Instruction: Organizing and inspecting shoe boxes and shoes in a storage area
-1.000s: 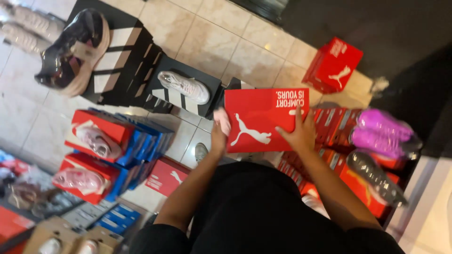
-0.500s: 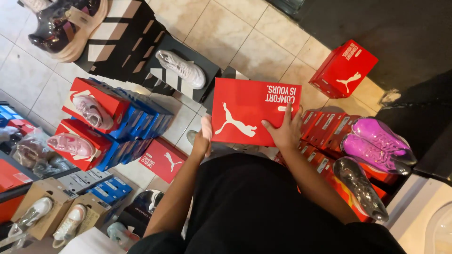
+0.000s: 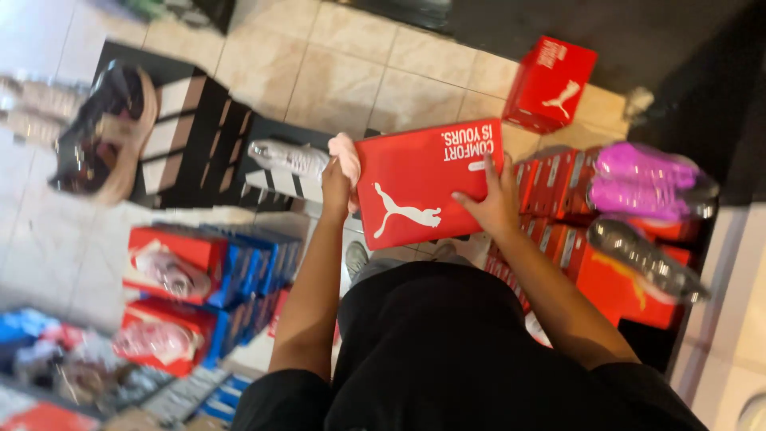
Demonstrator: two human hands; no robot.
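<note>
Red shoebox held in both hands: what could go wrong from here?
The red shoebox is gripped only at its edges by the left hand and right hand, so it might slip or tip. Wrapped purple shoes sit loose on the red box stack close beside the right hand; a swing could knock them off.

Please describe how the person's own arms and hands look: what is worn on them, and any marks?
Both forearms are bare from elbow to wrist. The left hand and the right hand wear no gloves, and no watch, ring or bracelet can be seen, though the picture is slightly blurred. Short black sleeves cover the upper arms, matching the black shirt. No markings show.
</note>
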